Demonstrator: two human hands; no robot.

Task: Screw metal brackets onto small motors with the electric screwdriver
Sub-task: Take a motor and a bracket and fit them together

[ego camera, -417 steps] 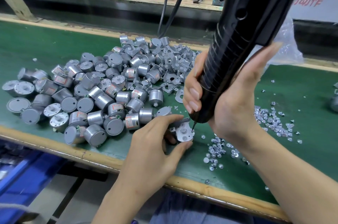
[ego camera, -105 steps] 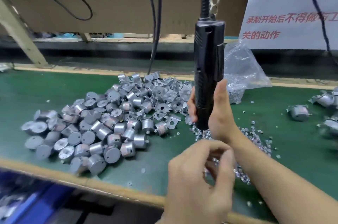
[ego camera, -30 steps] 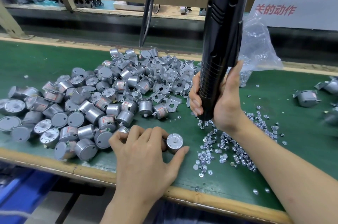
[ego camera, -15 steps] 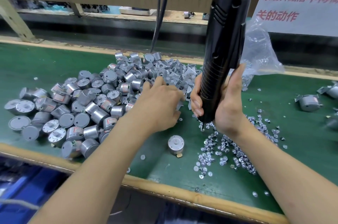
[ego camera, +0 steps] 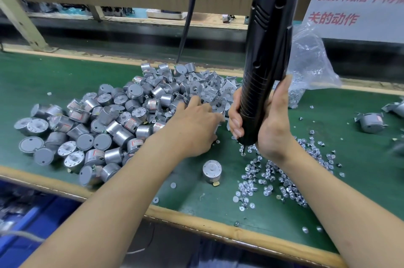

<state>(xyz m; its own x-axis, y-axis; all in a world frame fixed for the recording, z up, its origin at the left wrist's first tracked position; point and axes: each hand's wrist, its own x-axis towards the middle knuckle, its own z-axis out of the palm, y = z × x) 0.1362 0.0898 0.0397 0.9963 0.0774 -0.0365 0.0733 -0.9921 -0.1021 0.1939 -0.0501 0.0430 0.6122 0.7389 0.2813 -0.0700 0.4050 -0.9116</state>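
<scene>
Motor (ego camera: 212,169) stands alone, shaft up, near the front edge of the bench (ego camera: 65,71). The left hand (ego camera: 194,127), which was setting it there a second ago, has let go and now reaches into the bracket pile (ego camera: 209,90) nearer the back edge. Whether its fingers (ego camera: 193,100) pinch a bracket yet, I cannot tell. The right hand (ego camera: 273,127) keeps its fingers wrapped round the electric screwdriver (ego camera: 266,60), its tip just above the screws (ego camera: 273,178). Fetching a bracket looks to be the step in hand.

I'm on a factory assembly line: my green-matted desk (ego camera: 65,75) is heaped with motors (ego camera: 98,127), brackets (ego camera: 209,86) and loose screws (ego camera: 273,180), and an electric screwdriver (ego camera: 266,60) hangs from overhead.
</scene>
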